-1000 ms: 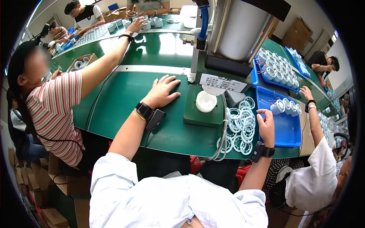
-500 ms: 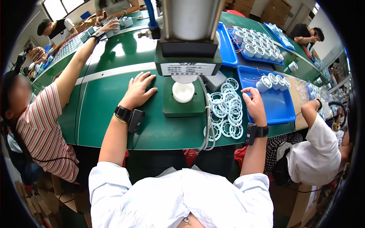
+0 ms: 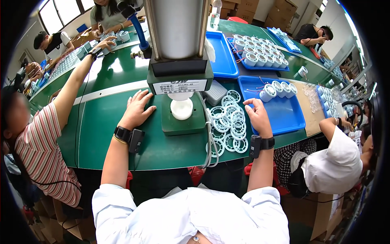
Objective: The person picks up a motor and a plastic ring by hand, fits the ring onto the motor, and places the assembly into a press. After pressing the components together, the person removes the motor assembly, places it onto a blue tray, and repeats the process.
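Observation:
My left hand (image 3: 138, 110) lies on the green table with its fingers spread, holding nothing. Just right of it stands a bench press (image 3: 178, 73), whose green base carries a round white cup-shaped fixture (image 3: 181, 109) under the press head. My right hand (image 3: 258, 118) rests at the near left edge of a blue tray (image 3: 284, 116), fingers loosely bent and apart, with nothing visible in them. Between the press and that hand lies a loose pile of pale blue slotted rings (image 3: 231, 122). Several pale blue cylindrical housings (image 3: 278, 90) with wires sit in the tray's far part.
Grey cables (image 3: 209, 142) run down beside the press base, near a grey pedal-like box (image 3: 215, 93). Farther back are an unfilled blue tray (image 3: 221, 55) and another tray packed with housings (image 3: 260, 53). Co-workers sit close on both sides; one striped-sleeved arm (image 3: 75, 89) reaches across the far left.
The whole view has shifted, so the table and press appear farther left and slightly lower. Both my hands stay in nearly the same places on the table and tray edge.

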A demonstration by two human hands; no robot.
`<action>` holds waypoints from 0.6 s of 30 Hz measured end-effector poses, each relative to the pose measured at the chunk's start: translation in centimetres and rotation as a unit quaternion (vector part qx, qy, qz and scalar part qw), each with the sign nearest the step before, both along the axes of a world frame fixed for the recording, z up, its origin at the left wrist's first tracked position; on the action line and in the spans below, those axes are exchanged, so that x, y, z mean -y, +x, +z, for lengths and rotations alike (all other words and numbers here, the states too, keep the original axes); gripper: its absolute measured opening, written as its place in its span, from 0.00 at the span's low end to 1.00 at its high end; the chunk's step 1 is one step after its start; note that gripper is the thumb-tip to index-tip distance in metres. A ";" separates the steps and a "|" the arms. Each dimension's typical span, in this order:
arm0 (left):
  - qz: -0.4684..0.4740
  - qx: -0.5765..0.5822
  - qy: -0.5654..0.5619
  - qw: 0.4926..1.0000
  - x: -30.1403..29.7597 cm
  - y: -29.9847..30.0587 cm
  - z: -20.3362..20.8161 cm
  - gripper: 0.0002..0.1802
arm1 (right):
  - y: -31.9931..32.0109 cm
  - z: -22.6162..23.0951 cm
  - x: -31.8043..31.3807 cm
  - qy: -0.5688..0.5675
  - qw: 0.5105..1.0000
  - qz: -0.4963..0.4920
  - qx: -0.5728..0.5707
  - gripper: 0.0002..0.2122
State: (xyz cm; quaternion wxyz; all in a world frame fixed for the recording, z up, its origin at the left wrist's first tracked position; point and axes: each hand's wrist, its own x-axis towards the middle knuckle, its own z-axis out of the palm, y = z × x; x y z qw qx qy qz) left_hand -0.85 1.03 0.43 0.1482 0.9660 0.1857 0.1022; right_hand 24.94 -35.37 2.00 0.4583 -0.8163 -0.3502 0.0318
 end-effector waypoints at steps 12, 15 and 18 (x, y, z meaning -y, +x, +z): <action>0.000 0.032 0.027 0.999 0.9 -0.1 0.6 0.28 | 0.1 -0.1 0.0 0.000 1.000 0.002 0.016 0.07; 0.002 0.029 0.012 1.000 0.7 0.1 0.7 0.29 | 0.1 -0.5 0.2 0.000 1.000 0.002 0.012 0.07; 0.013 -0.008 0.004 1.000 0.6 0.5 1.0 0.30 | 0.5 -0.3 -0.1 -0.003 1.000 0.006 0.009 0.07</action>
